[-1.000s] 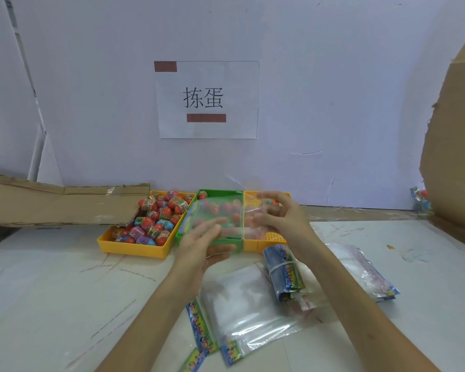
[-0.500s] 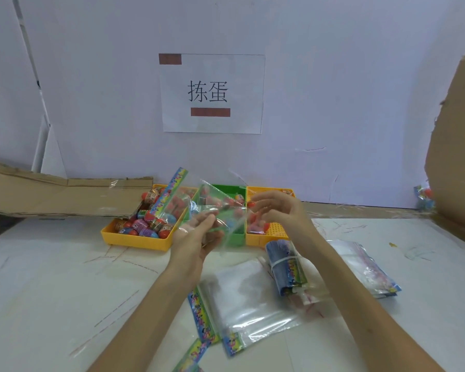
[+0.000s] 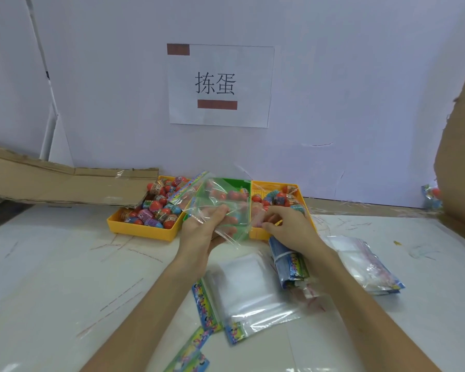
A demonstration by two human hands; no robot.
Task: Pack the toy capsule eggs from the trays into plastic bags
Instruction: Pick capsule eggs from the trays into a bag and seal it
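Observation:
Three trays stand side by side at the wall: a yellow tray (image 3: pixel 140 232) full of capsule eggs (image 3: pixel 156 206), a green tray (image 3: pixel 234 181) and another yellow tray (image 3: pixel 305 202) with several eggs (image 3: pixel 279 198). In front of the green tray I hold a clear plastic bag (image 3: pixel 220 208) with a colourful header strip. My left hand (image 3: pixel 207 229) grips its lower left part. My right hand (image 3: pixel 287 226) pinches the bag's right edge. Eggs in the green tray show blurred through the bag.
Flat clear bags (image 3: pixel 253 296) with colourful headers lie on the white table near me. A banded bundle of bags (image 3: pixel 290 261) sits under my right wrist, another stack (image 3: pixel 365 264) to its right. Cardboard (image 3: pixel 65 183) lies at left, a cardboard wall (image 3: pixel 462 157) at right.
The bag has been turned and drawn open between my hands. My right hand dropped from the bag's top to its right edge; my left hand's fingers now lie under the film.

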